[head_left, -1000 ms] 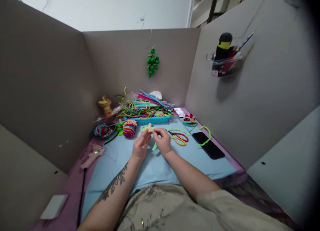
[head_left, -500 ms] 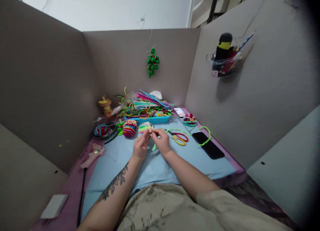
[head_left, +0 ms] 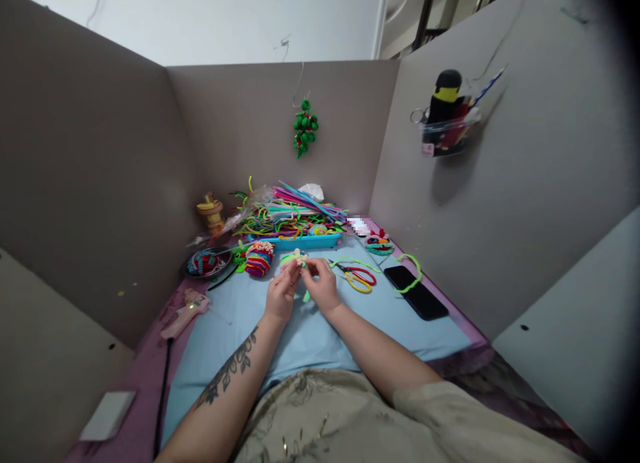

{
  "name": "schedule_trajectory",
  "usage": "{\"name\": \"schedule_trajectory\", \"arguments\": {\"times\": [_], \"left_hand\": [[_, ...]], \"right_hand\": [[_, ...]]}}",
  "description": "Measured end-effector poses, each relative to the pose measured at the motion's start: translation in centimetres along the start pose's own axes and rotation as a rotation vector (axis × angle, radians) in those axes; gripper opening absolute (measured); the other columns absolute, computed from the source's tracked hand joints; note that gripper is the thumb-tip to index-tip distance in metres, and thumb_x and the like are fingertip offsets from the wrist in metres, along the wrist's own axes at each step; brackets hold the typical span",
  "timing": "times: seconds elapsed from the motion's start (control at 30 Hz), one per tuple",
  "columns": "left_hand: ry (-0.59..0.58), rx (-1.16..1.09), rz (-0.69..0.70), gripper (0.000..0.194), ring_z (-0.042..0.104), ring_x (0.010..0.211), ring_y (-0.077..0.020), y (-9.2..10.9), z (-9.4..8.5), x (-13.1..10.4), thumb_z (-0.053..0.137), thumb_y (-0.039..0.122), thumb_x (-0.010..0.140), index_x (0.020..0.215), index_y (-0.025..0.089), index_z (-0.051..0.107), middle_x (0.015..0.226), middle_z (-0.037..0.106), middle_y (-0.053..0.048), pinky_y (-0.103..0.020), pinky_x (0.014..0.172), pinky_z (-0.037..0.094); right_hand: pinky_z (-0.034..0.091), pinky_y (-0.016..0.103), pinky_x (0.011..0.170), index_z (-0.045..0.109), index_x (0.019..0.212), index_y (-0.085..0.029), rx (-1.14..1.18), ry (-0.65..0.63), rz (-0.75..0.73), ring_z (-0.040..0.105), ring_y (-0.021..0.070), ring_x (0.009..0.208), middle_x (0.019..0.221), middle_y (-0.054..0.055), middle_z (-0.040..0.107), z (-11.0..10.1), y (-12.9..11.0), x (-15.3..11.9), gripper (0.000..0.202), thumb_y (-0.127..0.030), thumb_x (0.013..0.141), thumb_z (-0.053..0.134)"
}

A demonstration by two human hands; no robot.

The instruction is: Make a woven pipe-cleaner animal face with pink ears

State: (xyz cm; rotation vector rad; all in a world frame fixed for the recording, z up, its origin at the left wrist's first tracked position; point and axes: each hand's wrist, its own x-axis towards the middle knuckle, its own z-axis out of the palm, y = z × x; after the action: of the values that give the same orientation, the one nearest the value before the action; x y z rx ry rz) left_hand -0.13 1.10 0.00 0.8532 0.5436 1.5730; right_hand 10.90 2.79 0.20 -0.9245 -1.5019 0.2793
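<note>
Over the blue cloth, both hands meet at a small pipe-cleaner craft piece [head_left: 299, 255] with cream loops and pale green bands. My left hand [head_left: 281, 295] is closed on it from the left, partly covering it. Thumb and fingers of my right hand [head_left: 322, 286] pinch its near right side. A mint green end [head_left: 307, 295] hangs below, between the hands. Left of them sits a striped, cream-topped pipe-cleaner piece [head_left: 259, 260]. Red-and-yellow-handled scissors [head_left: 361, 280] lie to the right, beside a light green pipe cleaner [head_left: 357, 260].
Behind, a blue tray [head_left: 300, 242] bears a heap of coloured pipe cleaners [head_left: 290, 213]. A pink glue gun [head_left: 186, 314] and a dark bowl [head_left: 209, 261] are at left. A black phone [head_left: 417, 293] lies at right. Grey partitions [head_left: 280, 129] enclose the table.
The craft piece has turned in my hands, its cream part now more upright and less of its banded side showing. Both hands stay in nearly the same place.
</note>
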Motion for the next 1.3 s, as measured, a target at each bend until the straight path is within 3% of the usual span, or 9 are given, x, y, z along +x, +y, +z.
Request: {"name": "schedule_trajectory", "arguments": {"times": [0.33,0.57,0.8,1.07,1.3], "left_hand": [[-0.028,0.063,-0.004,0.032,0.052,0.114,-0.0258,-0.3,0.0,-0.2,0.066,0.032,0.07,0.099,0.019,0.069,0.113,0.063,-0.01,-0.041,0.104,0.031],[0.001,0.255,0.057,0.035,0.048,0.118,-0.0258,-0.7,-0.8,0.0,0.065,0.033,0.072,0.103,0.017,0.068,0.116,0.062,-0.009,-0.038,0.106,0.027],[0.048,0.084,0.005,0.032,0.051,0.114,-0.026,-0.2,-0.1,0.0,0.069,0.033,0.068,0.096,0.019,0.07,0.111,0.065,-0.008,-0.04,0.101,0.032],[0.043,0.109,-0.023,0.033,0.052,0.113,-0.0258,-0.2,0.0,-0.2,0.068,0.034,0.068,0.098,0.02,0.069,0.114,0.064,-0.008,-0.041,0.101,0.033],[0.052,0.128,-0.021,0.033,0.052,0.113,-0.0265,-0.2,0.0,-0.1,0.069,0.035,0.067,0.096,0.019,0.07,0.112,0.064,-0.009,-0.041,0.099,0.034]], "right_hand": [[0.046,0.027,0.066,0.062,0.081,-0.02,-0.066,0.007,-0.028,0.054,0.0151,0.071,0.075,0.002,0.058,-0.4,0.4,0.4,0.014,-0.017,0.077,0.048],[0.044,0.026,0.063,0.062,0.076,-0.019,-0.066,-0.051,0.007,0.052,0.0144,0.066,0.07,0.001,0.057,-0.2,0.7,0.3,0.015,-0.014,0.075,0.048],[0.046,0.027,0.065,0.058,0.093,-0.018,-0.038,-0.046,0.01,0.053,0.0149,0.07,0.083,0.004,0.06,0.0,0.4,-0.1,0.021,-0.016,0.073,0.053],[0.046,0.029,0.075,0.061,0.084,-0.019,-0.104,-0.012,-0.056,0.056,0.0168,0.081,0.082,0.004,0.061,-0.4,0.6,0.3,0.014,-0.017,0.079,0.049],[0.045,0.03,0.078,0.062,0.086,-0.02,-0.149,-0.093,-0.083,0.056,0.0174,0.083,0.083,0.004,0.062,-0.5,1.1,0.3,0.016,-0.016,0.08,0.048]]}}
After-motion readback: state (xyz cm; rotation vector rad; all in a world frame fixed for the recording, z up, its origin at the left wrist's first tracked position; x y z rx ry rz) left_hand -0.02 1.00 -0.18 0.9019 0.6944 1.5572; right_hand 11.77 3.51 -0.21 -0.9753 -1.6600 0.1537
